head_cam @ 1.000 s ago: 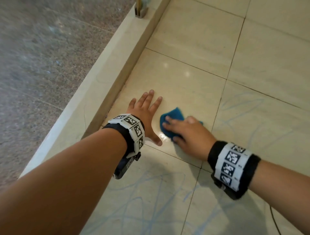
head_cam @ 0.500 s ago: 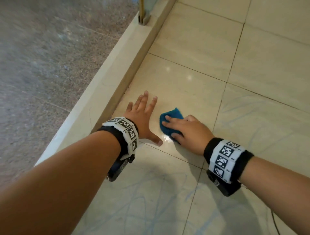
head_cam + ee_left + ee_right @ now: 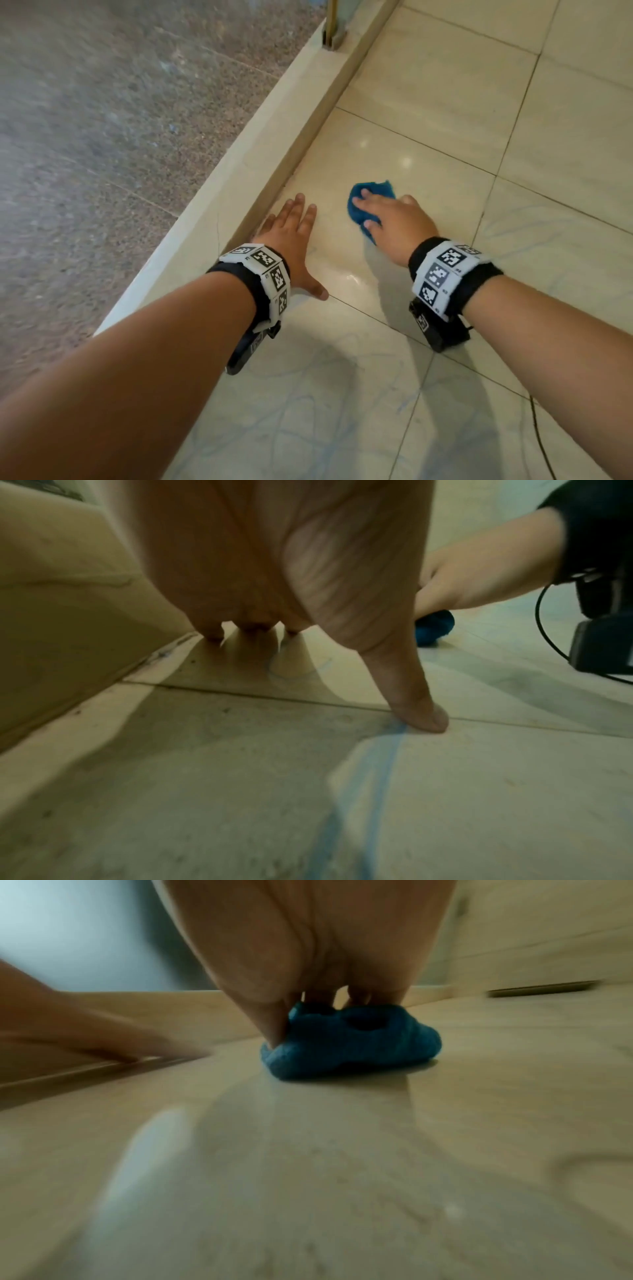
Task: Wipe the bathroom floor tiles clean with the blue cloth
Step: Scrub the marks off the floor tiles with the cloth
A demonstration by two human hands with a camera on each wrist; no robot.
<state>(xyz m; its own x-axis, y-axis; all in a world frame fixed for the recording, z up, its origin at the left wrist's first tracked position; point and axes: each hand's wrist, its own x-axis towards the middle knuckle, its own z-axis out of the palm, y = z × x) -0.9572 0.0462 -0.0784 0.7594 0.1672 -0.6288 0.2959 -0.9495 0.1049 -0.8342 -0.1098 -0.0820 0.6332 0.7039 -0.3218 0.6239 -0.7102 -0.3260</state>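
Glossy beige floor tiles (image 3: pixel 428 102); right hand (image 3: pixel 394 222) presses crumpled blue cloth (image 3: pixel 373 190).

cloth (image 3: pixel 368 202) right of left hand (image 3: pixel 291 236), on tiles (image 3: pixel 428 113)

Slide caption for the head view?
Right hand presses blue cloth on floor tile; left hand rests flat beside it.
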